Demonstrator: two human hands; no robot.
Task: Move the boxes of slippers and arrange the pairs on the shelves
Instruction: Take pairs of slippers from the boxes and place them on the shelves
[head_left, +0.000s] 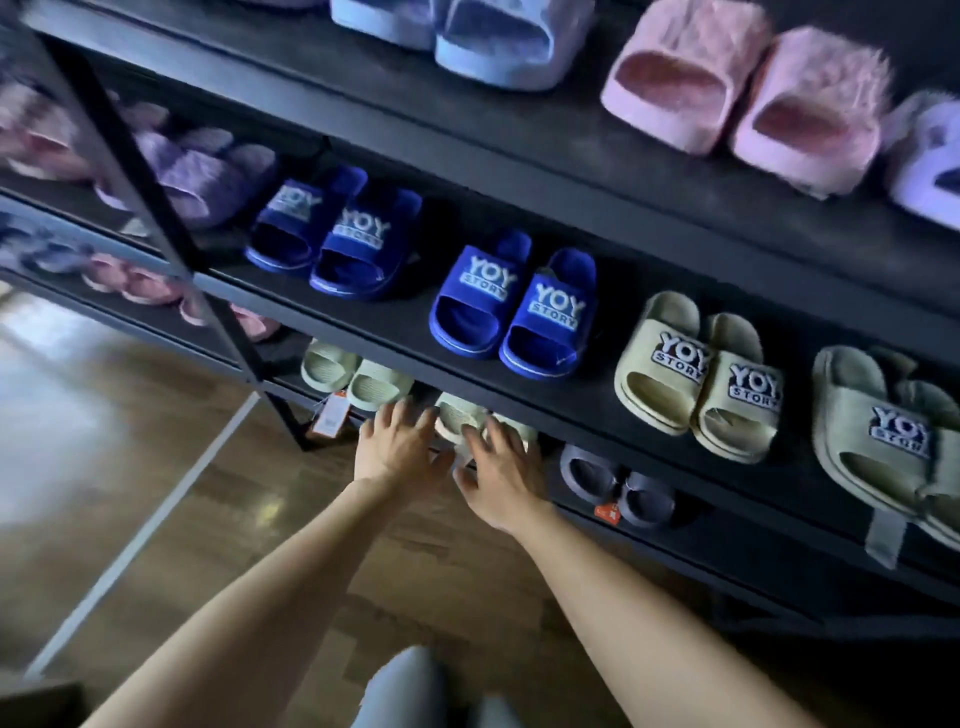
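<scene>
Black matte shelf unit (519, 171) with flat boards and thin square metal posts, standing on a glossy wood-plank floor (208, 519). Top board: fluffy pink pair (743, 93) and smooth pale blue pair (467, 36). Middle board: fuzzy purple pair (202, 171), two blue moulded rubber pairs (514, 312) (332, 239) with YOY STORY patches, a cream pair (696, 374) and a grey-green pair (883, 441) with the same patch. Lowest board: ribbed pale green pair (353, 376) at the left with an orange tag (327, 421) hanging off the front edge, another pale green pair (457, 421) beside it, then a dark grey rounded pair (618, 486), with bare board further right. The middle board's front edge overhangs the low row, so headroom there is tight. My left hand (400, 447) has its fingers spread wide, tips at the near side of the second pale green pair. My right hand (501, 483) is also splayed, fingers lying over that pair's right slipper. Neither hand curls round anything. Some blur, so exact contact is hard to tell.
</scene>
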